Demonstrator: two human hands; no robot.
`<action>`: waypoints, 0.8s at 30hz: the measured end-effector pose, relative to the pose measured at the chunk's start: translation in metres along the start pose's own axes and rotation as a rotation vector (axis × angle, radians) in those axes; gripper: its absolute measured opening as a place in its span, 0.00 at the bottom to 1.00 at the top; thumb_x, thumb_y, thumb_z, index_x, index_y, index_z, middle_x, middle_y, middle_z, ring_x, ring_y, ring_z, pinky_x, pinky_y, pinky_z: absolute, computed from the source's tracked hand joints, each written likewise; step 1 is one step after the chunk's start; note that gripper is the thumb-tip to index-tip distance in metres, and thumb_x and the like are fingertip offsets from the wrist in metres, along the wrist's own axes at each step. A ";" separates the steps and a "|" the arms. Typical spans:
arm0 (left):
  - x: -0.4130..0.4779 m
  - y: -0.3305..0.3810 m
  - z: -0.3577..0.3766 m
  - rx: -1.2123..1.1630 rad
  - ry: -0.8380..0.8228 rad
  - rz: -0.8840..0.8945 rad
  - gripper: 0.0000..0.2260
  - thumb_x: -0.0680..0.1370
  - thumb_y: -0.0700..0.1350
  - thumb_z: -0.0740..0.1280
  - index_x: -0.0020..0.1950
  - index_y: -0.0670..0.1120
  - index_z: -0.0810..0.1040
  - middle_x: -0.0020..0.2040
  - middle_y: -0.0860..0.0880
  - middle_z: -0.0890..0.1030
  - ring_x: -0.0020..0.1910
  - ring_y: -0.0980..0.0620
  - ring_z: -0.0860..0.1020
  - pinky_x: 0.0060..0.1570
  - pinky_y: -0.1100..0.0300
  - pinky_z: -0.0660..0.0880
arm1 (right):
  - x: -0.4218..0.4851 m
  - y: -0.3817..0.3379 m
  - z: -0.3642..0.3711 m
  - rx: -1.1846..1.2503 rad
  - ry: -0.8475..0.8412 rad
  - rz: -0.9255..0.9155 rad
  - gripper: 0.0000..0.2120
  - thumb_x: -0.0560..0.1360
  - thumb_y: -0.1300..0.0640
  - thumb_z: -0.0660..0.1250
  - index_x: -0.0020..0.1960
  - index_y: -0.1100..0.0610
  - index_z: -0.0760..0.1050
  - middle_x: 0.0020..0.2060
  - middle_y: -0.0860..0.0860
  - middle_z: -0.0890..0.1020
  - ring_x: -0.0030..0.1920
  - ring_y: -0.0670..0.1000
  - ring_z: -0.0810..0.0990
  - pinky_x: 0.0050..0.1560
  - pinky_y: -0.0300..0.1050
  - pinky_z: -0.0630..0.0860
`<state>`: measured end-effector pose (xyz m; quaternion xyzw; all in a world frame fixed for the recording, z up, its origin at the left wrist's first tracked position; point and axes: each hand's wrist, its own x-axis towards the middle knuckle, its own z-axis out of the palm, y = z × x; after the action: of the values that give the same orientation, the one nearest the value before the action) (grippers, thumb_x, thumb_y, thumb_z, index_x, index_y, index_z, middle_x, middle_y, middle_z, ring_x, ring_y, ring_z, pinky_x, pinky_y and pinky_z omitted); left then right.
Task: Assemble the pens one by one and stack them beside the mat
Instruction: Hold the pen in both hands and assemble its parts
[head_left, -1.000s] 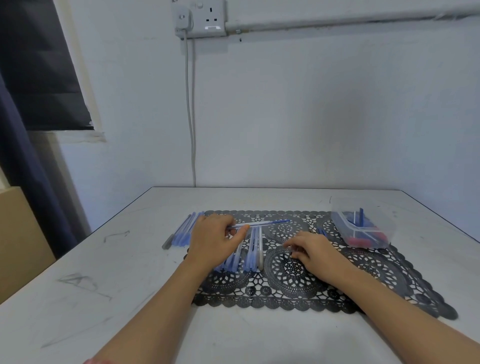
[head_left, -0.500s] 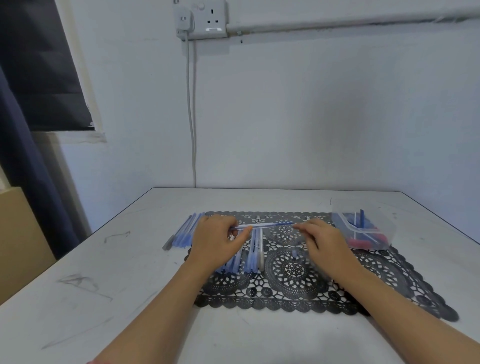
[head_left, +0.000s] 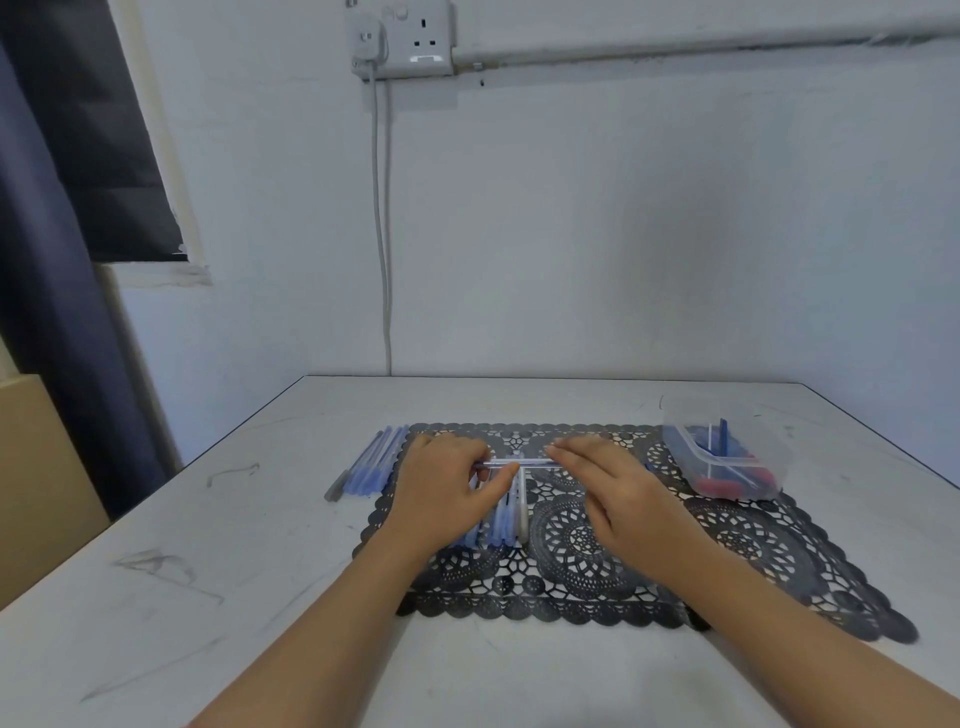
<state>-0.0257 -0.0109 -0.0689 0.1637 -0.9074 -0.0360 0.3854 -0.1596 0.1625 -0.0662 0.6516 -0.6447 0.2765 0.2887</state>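
At the left, we find the finished pens (head_left: 376, 462) lying side by side on the bench (head_left: 208, 571), just beside the left edge of the mat (head_left: 753, 551); this is the stack the task calls for, and it already holds several units.

The left hand (head_left: 447, 488) hovers over the left part of the mat; its thumb and fingers pinch the left end of one pen (head_left: 519, 464), which is held level and crosswise above the mat; beneath this hand, the loose barrels (head_left: 506, 519) lie in a row on the mat, awaiting assembly.

The right hand (head_left: 608, 488) meets the same pen at its right end; its fingers lie along the barrel and close over it, the thumb being hidden underneath; we judge this a pinch, but cannot tell whether it holds a cap, a tip or the barrel alone.

At the far right, a clear container (head_left: 769, 467) stands on the mat's far corner; it holds blue and red parts, too small to identify.

Step in hand, as we judge it: fitting a part onto the right end of the held pen. The next move calls for an axial push until the part seats, the left hand bracing against it; then we carry the pen left and lay it parallel against the stack without disturbing it.
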 end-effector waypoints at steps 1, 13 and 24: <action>0.000 0.000 0.000 -0.003 -0.002 -0.006 0.21 0.73 0.64 0.56 0.30 0.50 0.69 0.25 0.55 0.66 0.29 0.56 0.68 0.40 0.57 0.65 | 0.000 0.000 0.000 0.003 -0.005 0.003 0.23 0.69 0.65 0.55 0.63 0.62 0.73 0.56 0.56 0.79 0.56 0.53 0.77 0.61 0.47 0.72; -0.002 -0.006 0.000 -0.017 0.006 -0.033 0.18 0.73 0.63 0.58 0.29 0.56 0.59 0.24 0.58 0.64 0.28 0.62 0.65 0.41 0.58 0.63 | -0.002 0.009 -0.001 -0.027 0.027 0.088 0.14 0.73 0.59 0.60 0.56 0.60 0.79 0.44 0.52 0.82 0.44 0.50 0.79 0.49 0.45 0.78; -0.002 -0.006 0.001 -0.009 -0.017 -0.031 0.18 0.73 0.65 0.55 0.29 0.56 0.61 0.27 0.56 0.69 0.30 0.59 0.67 0.43 0.59 0.62 | -0.001 0.019 -0.005 -0.172 0.088 0.103 0.06 0.66 0.61 0.74 0.43 0.58 0.82 0.35 0.51 0.81 0.35 0.52 0.79 0.39 0.48 0.79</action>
<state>-0.0228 -0.0162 -0.0722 0.1757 -0.9079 -0.0474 0.3777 -0.1782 0.1666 -0.0628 0.5778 -0.6854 0.2628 0.3569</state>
